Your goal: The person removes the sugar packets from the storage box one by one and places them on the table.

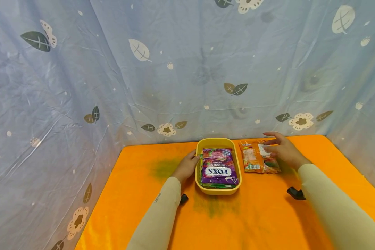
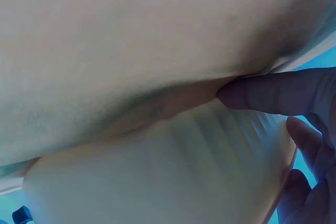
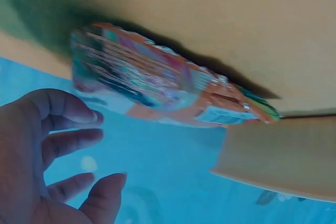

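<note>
A yellow plastic tub (image 1: 218,191) stands on the orange table, holding a purple Fox's Berries candy bag (image 1: 218,163) on top of green packaging (image 1: 222,186). My left hand (image 1: 187,166) grips the tub's left side, with fingertips at the rim; in the left wrist view its fingers lie along the tub wall (image 2: 147,182). To the right of the tub lies an orange candy bag (image 1: 253,160). Over that bag's right part hovers my right hand (image 1: 282,151), fingers spread and nothing held. The right wrist view has the orange bag (image 3: 147,72) just beyond the fingertips.
Behind and beside the orange table (image 1: 150,215) hang blue curtains (image 1: 187,76) with leaf and flower prints. Black pieces (image 1: 296,193) show by both sleeves near the wrists. Dark green stains mark the tabletop.
</note>
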The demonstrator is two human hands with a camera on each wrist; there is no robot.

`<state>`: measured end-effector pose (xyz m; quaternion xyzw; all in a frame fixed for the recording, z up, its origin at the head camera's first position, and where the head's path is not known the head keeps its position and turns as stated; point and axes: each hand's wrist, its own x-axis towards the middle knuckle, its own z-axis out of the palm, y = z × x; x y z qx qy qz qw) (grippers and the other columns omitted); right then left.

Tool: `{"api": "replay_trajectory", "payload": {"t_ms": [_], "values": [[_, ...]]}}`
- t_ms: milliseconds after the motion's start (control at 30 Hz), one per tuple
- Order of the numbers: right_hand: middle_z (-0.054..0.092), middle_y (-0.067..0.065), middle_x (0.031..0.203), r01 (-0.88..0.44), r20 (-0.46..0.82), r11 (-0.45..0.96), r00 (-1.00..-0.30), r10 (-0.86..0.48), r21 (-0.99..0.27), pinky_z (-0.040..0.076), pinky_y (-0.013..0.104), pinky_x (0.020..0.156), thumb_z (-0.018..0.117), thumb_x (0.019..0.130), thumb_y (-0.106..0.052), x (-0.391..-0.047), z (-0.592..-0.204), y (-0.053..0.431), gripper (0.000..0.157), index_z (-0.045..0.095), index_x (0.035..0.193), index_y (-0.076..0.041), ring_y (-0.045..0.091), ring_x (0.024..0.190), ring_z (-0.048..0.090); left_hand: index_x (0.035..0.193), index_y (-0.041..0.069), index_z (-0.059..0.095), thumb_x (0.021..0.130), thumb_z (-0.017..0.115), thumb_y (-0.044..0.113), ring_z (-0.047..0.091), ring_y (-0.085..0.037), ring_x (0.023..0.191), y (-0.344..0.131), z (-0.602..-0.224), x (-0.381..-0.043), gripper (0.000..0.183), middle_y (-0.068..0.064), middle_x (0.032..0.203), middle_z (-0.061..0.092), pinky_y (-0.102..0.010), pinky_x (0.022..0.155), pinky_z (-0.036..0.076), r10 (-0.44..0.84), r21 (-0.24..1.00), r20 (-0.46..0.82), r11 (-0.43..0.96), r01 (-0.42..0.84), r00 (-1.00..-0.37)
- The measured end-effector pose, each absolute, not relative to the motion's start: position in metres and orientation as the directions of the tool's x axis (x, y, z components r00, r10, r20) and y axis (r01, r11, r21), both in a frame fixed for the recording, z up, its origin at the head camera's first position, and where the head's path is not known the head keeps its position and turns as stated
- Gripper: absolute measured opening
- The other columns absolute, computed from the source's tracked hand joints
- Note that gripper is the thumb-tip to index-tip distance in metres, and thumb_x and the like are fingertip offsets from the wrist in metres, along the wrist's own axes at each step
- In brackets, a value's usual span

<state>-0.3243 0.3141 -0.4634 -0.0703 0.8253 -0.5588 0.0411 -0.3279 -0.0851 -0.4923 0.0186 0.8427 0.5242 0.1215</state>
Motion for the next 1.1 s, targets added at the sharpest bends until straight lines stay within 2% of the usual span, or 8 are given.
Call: {"api": "replay_trajectory", "payload": {"t_ms": [67, 200, 333, 500, 667, 833, 1000, 1100], "values": [[0.045, 0.026, 0.131, -0.053, -0.007, 0.348, -0.986, -0.167, -0.936, 0.052, 0.049, 0.075, 0.063, 0.094, -0.018, -0.325, -0.463, 0.308, 0.065, 0.029, 0.150, -0.019, 0.045, 0.100, 0.056, 0.147, 0.033, 0.039, 0.100, 0.043, 0.044, 0.036, -0.022, 0.133, -0.085, -0.493, -0.328, 0.048, 0.004, 0.143, 0.044, -0.047, 0.108, 0.026, 0.162, 0.892, -0.177, 0.444, -0.088, -0.971], [0.043, 0.022, 0.134, 0.000, -0.057, 0.327, -0.985, -0.165, -0.945, 0.052, 0.052, 0.073, 0.065, 0.093, -0.025, -0.326, -0.460, 0.297, 0.067, 0.030, 0.149, -0.025, 0.046, 0.091, 0.056, 0.147, 0.033, 0.040, 0.101, 0.043, 0.043, 0.037, -0.022, 0.132, -0.085, -0.492, -0.328, 0.048, 0.004, 0.142, 0.045, -0.046, 0.108, 0.026, 0.164, 0.891, -0.171, 0.446, -0.082, -0.972], [0.042, 0.021, 0.136, 0.002, -0.061, 0.311, -0.982, -0.181, -0.950, 0.052, 0.053, 0.071, 0.065, 0.093, -0.027, -0.325, -0.454, 0.286, 0.066, 0.030, 0.149, -0.029, 0.046, 0.091, 0.056, 0.147, 0.033, 0.040, 0.101, 0.042, 0.044, 0.036, -0.022, 0.133, -0.085, -0.491, -0.327, 0.048, 0.004, 0.143, 0.044, -0.047, 0.109, 0.025, 0.167, 0.889, -0.168, 0.451, -0.077, -0.972], [0.043, 0.022, 0.136, -0.033, -0.029, 0.275, -0.975, -0.219, -0.961, 0.052, 0.052, 0.077, 0.064, 0.093, -0.028, -0.325, -0.448, 0.271, 0.064, 0.031, 0.149, -0.029, 0.046, 0.100, 0.056, 0.147, 0.033, 0.040, 0.101, 0.042, 0.044, 0.035, -0.022, 0.133, -0.085, -0.491, -0.327, 0.048, 0.004, 0.143, 0.044, -0.047, 0.109, 0.025, 0.163, 0.888, -0.172, 0.453, -0.081, -0.971], [0.041, 0.027, 0.135, -0.055, 0.006, 0.168, -0.959, -0.282, -0.984, 0.044, 0.057, 0.089, 0.062, 0.095, -0.020, -0.324, -0.445, 0.255, 0.061, 0.033, 0.148, -0.023, 0.048, 0.114, 0.049, 0.147, 0.031, 0.039, 0.101, 0.042, 0.044, 0.035, -0.022, 0.133, -0.085, -0.490, -0.326, 0.048, 0.003, 0.143, 0.044, -0.047, 0.109, 0.025, 0.168, 0.887, -0.164, 0.457, -0.071, -0.972], [0.040, 0.025, 0.137, -0.007, -0.029, 0.115, -0.952, -0.305, -0.993, 0.043, 0.059, 0.089, 0.066, 0.092, -0.021, -0.321, -0.442, 0.239, 0.065, 0.033, 0.148, -0.024, 0.050, 0.111, 0.051, 0.148, 0.030, 0.038, 0.101, 0.042, 0.044, 0.035, -0.022, 0.133, -0.085, -0.490, -0.325, 0.049, 0.003, 0.144, 0.043, -0.046, 0.109, 0.025, 0.176, 0.886, -0.154, 0.461, -0.056, -0.972], [0.041, 0.021, 0.138, 0.026, -0.050, 0.087, -0.955, -0.293, -0.996, 0.042, 0.061, 0.089, 0.063, 0.094, -0.016, -0.318, -0.436, 0.230, 0.063, 0.033, 0.148, -0.026, 0.051, 0.110, 0.052, 0.148, 0.031, 0.039, 0.100, 0.042, 0.046, 0.035, -0.023, 0.134, -0.085, -0.491, -0.325, 0.050, 0.003, 0.143, 0.044, -0.047, 0.109, 0.024, 0.179, 0.890, -0.164, 0.450, -0.068, -0.970], [0.043, 0.020, 0.138, 0.028, -0.054, 0.090, -0.952, -0.300, -0.996, 0.043, 0.059, 0.090, 0.065, 0.093, -0.019, -0.316, -0.431, 0.224, 0.063, 0.034, 0.147, -0.028, 0.048, 0.111, 0.053, 0.148, 0.032, 0.039, 0.101, 0.041, 0.046, 0.035, -0.024, 0.134, -0.085, -0.491, -0.326, 0.049, 0.003, 0.143, 0.044, -0.049, 0.109, 0.024, 0.177, 0.892, -0.168, 0.445, -0.073, -0.970]]}}
